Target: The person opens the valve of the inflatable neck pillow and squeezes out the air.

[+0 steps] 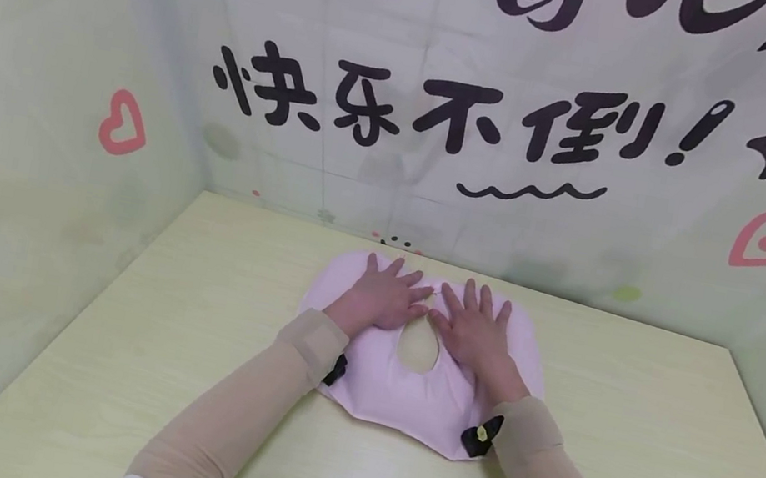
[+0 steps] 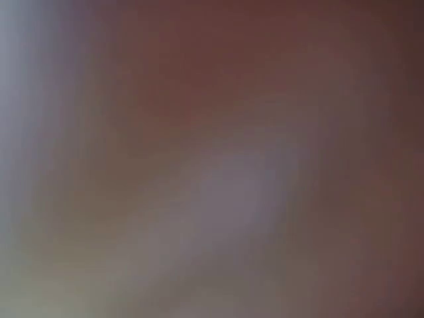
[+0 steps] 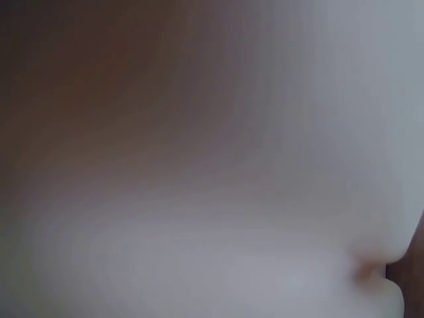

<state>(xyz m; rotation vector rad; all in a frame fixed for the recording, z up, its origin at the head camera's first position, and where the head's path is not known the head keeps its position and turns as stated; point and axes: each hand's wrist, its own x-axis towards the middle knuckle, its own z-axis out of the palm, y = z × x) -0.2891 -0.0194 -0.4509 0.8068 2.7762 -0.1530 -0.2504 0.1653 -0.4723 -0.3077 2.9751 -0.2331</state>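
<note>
In the head view a pale pink, soft pad lies flat on the table, with a teardrop-shaped opening in its middle and a narrow slit running to its far edge. My left hand rests palm down on its far left part, fingers spread. On the far right part lies my right hand, also with spread fingers. The thumbs and index fingers of both hands come close together on either side of the slit. Both wrist views are too blurred and close to show the hands' work clearly.
The pad lies on a light wood-grain table, near its back edge. A white printed backdrop with dark lettering stands behind, and side panels rise at left and right. Black wrist devices sit under the sleeved wrists.
</note>
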